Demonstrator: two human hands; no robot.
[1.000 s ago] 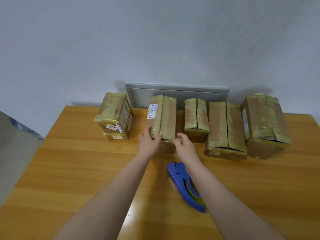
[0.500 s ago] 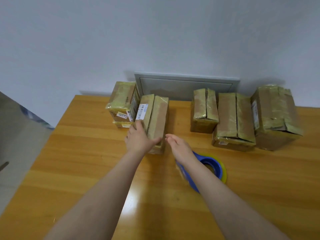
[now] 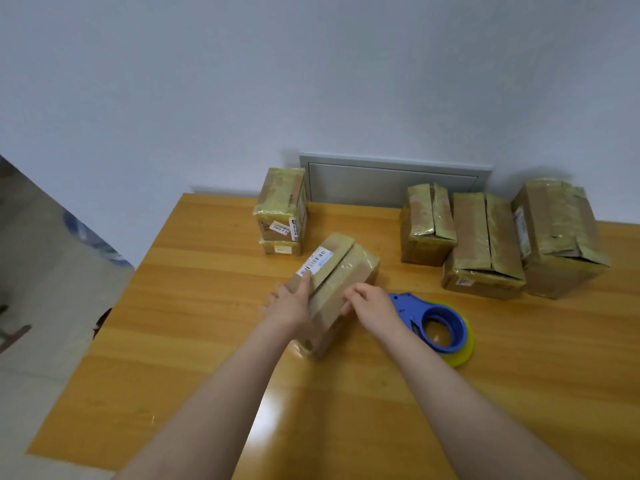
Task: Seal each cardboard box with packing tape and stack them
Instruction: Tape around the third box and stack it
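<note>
While the left hand [image 3: 291, 306] grips the box [image 3: 337, 275] at mid-frame, thumb on top by its label, and the right hand [image 3: 372, 306] curls over its right edge, the dispenser [image 3: 419, 315] lies just right on the surface [image 3: 207, 341], a two-box stack [image 3: 282, 209] upper centre and three boxes [image 3: 485, 237] upper right beyond.
</note>
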